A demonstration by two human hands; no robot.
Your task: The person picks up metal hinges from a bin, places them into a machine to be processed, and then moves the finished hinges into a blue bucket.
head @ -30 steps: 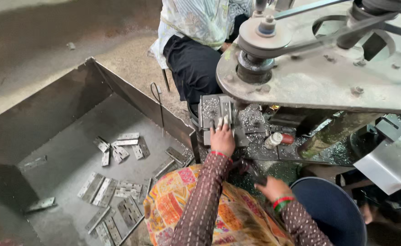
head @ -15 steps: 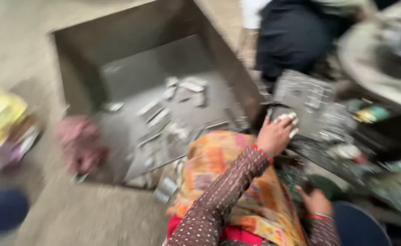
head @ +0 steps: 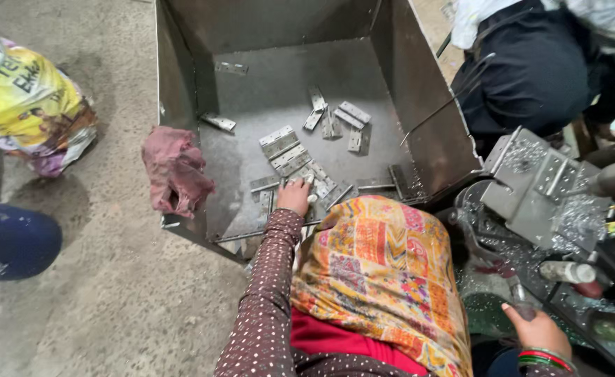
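A grey sheet-metal bin [head: 182,105] stands open on the floor with several flat metal hinges [head: 290,150] scattered on its bottom. My left hand [head: 293,197], in a dotted brown sleeve, reaches into the bin's near side, its fingers curled on a metal hinge [head: 310,183] among the others. Low at the right, my right hand [head: 539,332], with bangles at the wrist, rests by the machine base. Its fingers lie against a grey metal piece [head: 520,299]; the grip is unclear. A colourful patterned cloth [head: 377,272] covers my lap between the hands.
A pink rag [head: 175,171] hangs over the bin's left wall. A drilling machine's metal fixture [head: 538,188] with shavings sits at the right. Another person in dark trousers [head: 531,70] sits beyond it. A printed sack [head: 28,105] and a blue-clad knee [head: 14,241] lie left.
My left hand has moved from the machine's fixture down into the bin with a hinge. The view has swung left toward the bin. My right hand stays low near the machine.
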